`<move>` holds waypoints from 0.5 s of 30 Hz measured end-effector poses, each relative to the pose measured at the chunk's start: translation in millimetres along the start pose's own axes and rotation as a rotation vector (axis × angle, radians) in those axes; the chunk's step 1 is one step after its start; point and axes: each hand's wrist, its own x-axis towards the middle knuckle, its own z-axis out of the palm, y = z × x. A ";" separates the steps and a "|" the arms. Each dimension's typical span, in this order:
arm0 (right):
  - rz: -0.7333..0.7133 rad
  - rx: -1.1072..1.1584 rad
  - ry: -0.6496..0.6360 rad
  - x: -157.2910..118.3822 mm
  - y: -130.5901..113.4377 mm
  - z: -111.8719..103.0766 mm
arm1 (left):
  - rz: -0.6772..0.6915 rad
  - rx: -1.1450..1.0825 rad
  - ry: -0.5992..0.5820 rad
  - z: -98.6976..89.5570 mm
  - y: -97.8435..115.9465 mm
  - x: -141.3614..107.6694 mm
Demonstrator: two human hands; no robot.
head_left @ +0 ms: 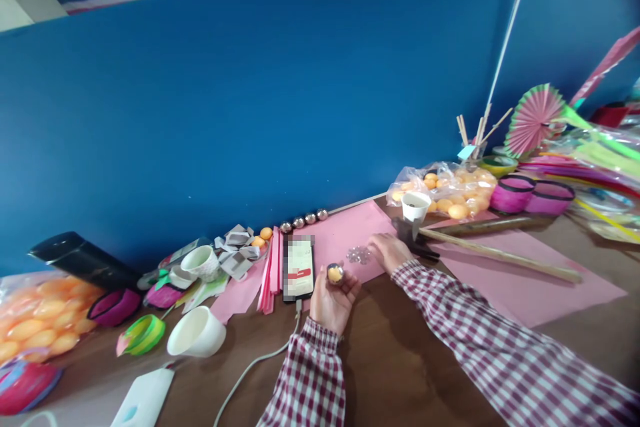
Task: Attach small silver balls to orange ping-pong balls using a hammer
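Observation:
My left hand (331, 305) is palm up, its fingers curled round a small orange ball (335, 273) that looks partly covered in silver. It is beside a phone (299, 267) lying on pink paper. To the right, my right hand (387, 252) reaches palm down onto the pink paper (360, 223). Its fingers are bent together at the edge of a small heap of shiny clear pieces (359, 255). Whether a piece is between those fingertips is too small to make out. Several finished-looking silver balls (305, 221) stand in a row along the blue wall.
A hammer (493, 252) lies right of my right hand, near a white paper cup (415, 205) and a bag of orange balls (457, 190). A charging cable (255, 361) runs toward me. On the left are a white cup (197, 333) and green tape rolls (143, 335).

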 end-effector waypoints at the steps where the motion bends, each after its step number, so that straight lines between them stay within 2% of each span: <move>1: 0.010 0.004 0.005 -0.9 0.2 -0.9 | -0.001 0.010 -0.001 0.2 0.0 -0.1; 15: 0.006 0.144 0.060 -0.7 1.5 -4.2 | -0.004 0.027 -0.011 5.0 -0.7 -3.6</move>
